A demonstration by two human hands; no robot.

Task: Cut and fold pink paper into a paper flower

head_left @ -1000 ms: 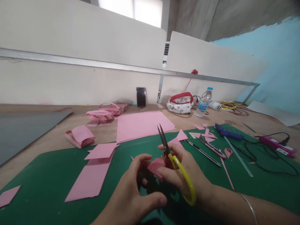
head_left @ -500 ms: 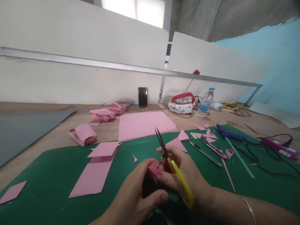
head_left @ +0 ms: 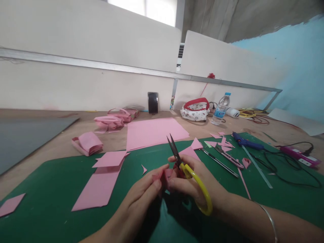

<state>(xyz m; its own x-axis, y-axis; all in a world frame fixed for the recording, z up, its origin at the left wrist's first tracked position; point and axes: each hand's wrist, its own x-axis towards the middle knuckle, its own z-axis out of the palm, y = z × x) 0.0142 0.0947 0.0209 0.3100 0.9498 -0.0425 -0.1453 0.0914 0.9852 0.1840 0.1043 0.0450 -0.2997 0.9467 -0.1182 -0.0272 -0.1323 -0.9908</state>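
Left hand, right hand pinching pink paper, seemingly shaping; scissors facing far edge of mat; next needing steadiness.

Pink paper between both hands, yellow-handled scissors in the right.

You occupy a craft workshop: flat green mat below your right hand, blue plastic glue gun beyond.
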